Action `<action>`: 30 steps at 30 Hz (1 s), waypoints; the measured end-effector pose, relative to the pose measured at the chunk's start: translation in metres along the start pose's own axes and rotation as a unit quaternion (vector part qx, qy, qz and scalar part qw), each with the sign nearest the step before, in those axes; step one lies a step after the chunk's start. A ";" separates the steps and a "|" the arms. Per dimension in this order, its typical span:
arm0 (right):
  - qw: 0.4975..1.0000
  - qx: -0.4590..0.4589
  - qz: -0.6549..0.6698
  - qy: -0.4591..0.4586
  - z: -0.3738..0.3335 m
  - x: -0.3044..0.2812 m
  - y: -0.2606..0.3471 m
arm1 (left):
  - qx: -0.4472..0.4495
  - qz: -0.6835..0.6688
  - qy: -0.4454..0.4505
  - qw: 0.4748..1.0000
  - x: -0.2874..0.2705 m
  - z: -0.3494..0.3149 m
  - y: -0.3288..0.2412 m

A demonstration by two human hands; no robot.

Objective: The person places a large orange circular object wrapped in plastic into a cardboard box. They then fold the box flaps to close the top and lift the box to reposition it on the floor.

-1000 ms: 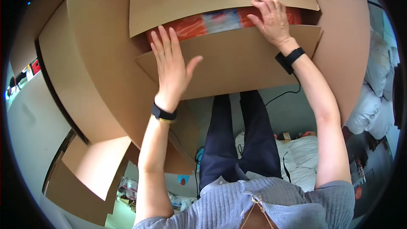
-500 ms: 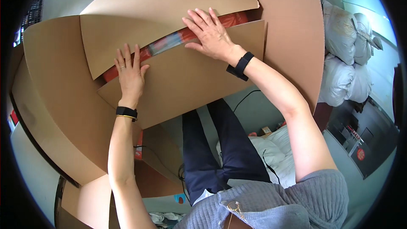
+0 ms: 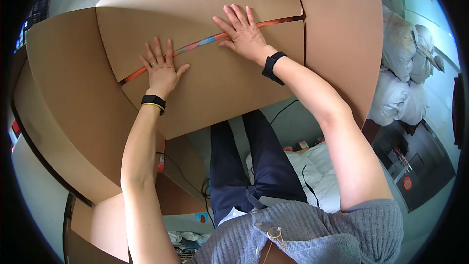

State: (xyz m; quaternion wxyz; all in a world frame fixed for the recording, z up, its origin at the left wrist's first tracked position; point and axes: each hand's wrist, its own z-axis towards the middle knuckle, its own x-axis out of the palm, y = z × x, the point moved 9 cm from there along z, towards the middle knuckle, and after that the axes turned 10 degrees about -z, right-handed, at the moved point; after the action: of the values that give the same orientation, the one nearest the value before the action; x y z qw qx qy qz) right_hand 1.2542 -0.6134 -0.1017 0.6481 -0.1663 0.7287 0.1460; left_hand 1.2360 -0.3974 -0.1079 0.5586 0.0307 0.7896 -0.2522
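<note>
A large cardboard box stands before me, its near flap [image 3: 215,90] and far flap [image 3: 195,19] folded inward. Through the narrow slit between them shows a strip of red and blue packaging [image 3: 200,42]. My left hand [image 3: 162,71] lies spread across the left part of the slit, palm on the near flap and fingertips on the far one. Farther right, my right hand [image 3: 244,34] rests the same way, fingers apart. Neither hand holds anything. Each wrist carries a black band.
The box's side flaps stand out at the left [image 3: 73,102] and right [image 3: 342,34]. White stuffed sacks [image 3: 400,73] are stacked at the right, above a dark panel [image 3: 415,161]. Below lie a white sack [image 3: 312,176], thin black cables [image 3: 207,188] and another open carton [image 3: 183,171].
Both flaps have been pressed down flatter and closer together, so the gap showing the red packaging has narrowed. My hands have moved with them, slightly to the right.
</note>
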 end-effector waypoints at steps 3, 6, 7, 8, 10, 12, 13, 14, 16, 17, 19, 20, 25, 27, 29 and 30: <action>1.000 -0.001 0.009 0.001 0.000 0.007 0.002 | -0.014 -0.020 0.025 0.999 0.000 -0.002 0.002; 1.000 0.004 0.026 -0.012 0.000 0.012 0.002 | -0.013 0.000 0.034 0.999 0.008 -0.001 0.003; 1.000 0.005 0.024 -0.013 -0.001 0.014 0.001 | -0.011 -0.001 0.030 0.999 0.010 0.000 0.003; 1.000 0.005 0.025 -0.011 -0.001 0.015 0.002 | -0.011 -0.002 0.029 1.000 0.010 -0.001 0.002; 1.000 0.004 0.014 -0.009 -0.004 0.017 0.001 | -0.009 -0.010 0.027 1.000 0.013 -0.003 0.000; 1.000 0.000 0.017 -0.001 -0.001 0.022 0.005 | -0.009 -0.013 0.027 1.000 0.011 -0.004 0.003; 1.000 0.006 0.016 0.004 0.000 0.024 0.003 | -0.008 -0.014 0.028 0.999 0.014 -0.002 0.004; 1.000 0.011 0.019 0.007 -0.003 0.027 0.002 | -0.010 -0.011 0.031 0.999 0.016 -0.002 0.003; 1.000 0.014 0.015 0.001 -0.003 0.032 0.004 | -0.021 -0.006 0.042 0.999 0.019 -0.001 0.005; 1.000 0.014 0.003 -0.006 -0.002 0.033 0.001 | -0.027 -0.008 0.048 0.998 0.020 0.003 0.004; 1.000 0.013 -0.004 -0.017 -0.002 0.033 0.003 | -0.040 -0.008 0.063 0.997 0.019 -0.001 0.006; 1.000 0.012 0.008 -0.019 -0.001 0.034 0.002 | -0.043 -0.010 0.066 0.997 0.018 0.001 0.006; 0.999 0.014 0.024 -0.039 -0.002 0.038 0.001 | -0.171 -0.026 0.184 0.968 0.022 0.021 -0.026; 0.998 0.018 0.021 -0.051 -0.003 0.031 0.001 | -0.207 -0.006 0.222 0.953 0.029 0.020 -0.023; 0.999 0.007 0.000 -0.035 -0.007 0.023 -0.001 | -0.234 0.003 0.268 0.935 0.034 0.023 -0.023; 0.999 0.001 -0.011 -0.030 -0.005 0.016 -0.002 | -0.248 0.010 0.288 0.925 0.035 0.025 -0.021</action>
State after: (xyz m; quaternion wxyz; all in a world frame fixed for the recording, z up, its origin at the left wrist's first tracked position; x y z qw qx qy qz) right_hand 1.2491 -0.6185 -0.1173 0.6715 -0.1690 0.7071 0.1432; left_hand 1.2374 -0.4343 -0.1385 0.2997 -0.0296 0.9533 -0.0236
